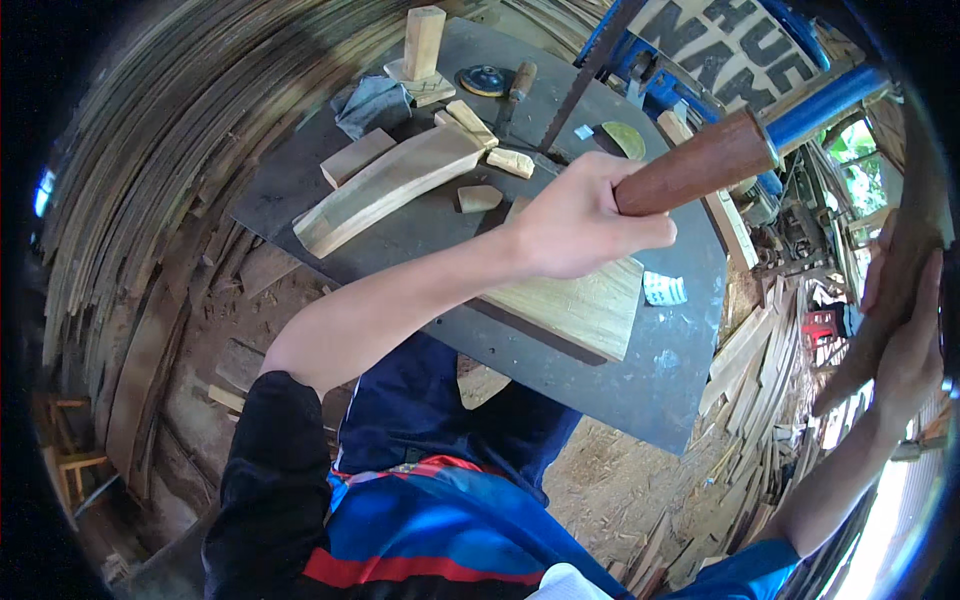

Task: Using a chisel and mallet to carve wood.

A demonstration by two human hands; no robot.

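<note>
My left hand point(585, 220) grips a round brown wooden handle point(690, 165) fitted to a blue metal tube point(820, 100), above the grey metal table point(660, 410). A wide pale board point(560, 310) lies beneath that hand, with a small patterned piece point(665, 288) to its right. My right hand point(905, 350), at the far right edge, is closed on a dark, rough wooden piece point(870, 350); its fingers are partly cut off by the lens rim. A long wood piece point(380, 185) and several small blocks lie on the table's left half. A dark vertical blade point(590, 85) rises from the table's back.
Blue machinery point(680, 90) with a lettered panel stands behind the table. On the table's back are a block stand point(423, 45), a grey cloth point(370, 105), a round pad point(483, 80) and a wooden-handled tool point(523, 80). Stacked planks point(130, 180) line the left; offcuts point(740, 350) lie right.
</note>
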